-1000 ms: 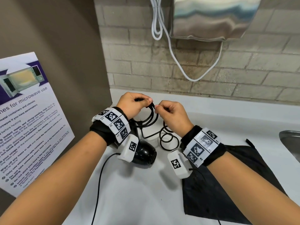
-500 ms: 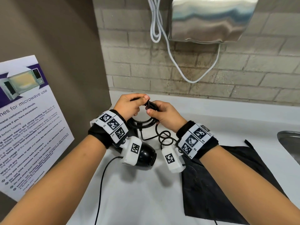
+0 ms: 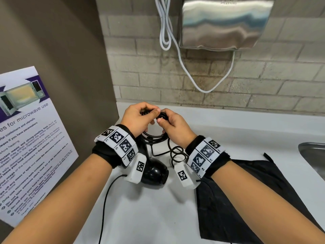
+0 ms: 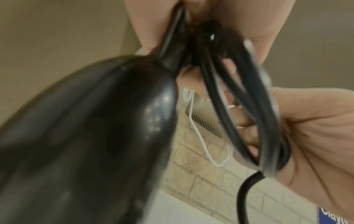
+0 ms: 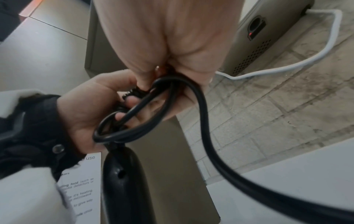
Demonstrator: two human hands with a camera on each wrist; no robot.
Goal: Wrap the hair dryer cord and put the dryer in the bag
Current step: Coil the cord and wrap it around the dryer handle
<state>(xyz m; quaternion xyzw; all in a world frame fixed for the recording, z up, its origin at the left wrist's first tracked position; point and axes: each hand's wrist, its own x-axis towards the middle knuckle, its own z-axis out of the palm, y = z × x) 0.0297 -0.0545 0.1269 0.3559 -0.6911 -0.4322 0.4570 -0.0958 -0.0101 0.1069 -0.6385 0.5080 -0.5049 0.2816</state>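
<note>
The black hair dryer (image 3: 154,170) hangs nose-down over the white counter (image 3: 149,217), partly hidden by my left wrist band; it also fills the left wrist view (image 4: 86,136) and shows below my hands (image 5: 122,181). My left hand (image 3: 139,117) grips the bundled loops of the black cord (image 3: 154,137) at the handle's top. My right hand (image 3: 168,122) pinches a strand of the cord (image 5: 168,84) against those loops. Loose coils (image 3: 178,154) hang under my right wrist. The flat black bag (image 3: 246,199) lies on the counter at the right.
A steel hand dryer (image 3: 225,23) with a white cable (image 3: 177,55) hangs on the brick wall behind. A brown panel (image 3: 61,59) with a microwave poster (image 3: 26,138) stands to the left. A metal sink rim (image 3: 313,155) sits at far right.
My right hand has moved left and met my left hand, bringing another turn of cord onto the bundle. The dryer stays hanging below my left wrist.
</note>
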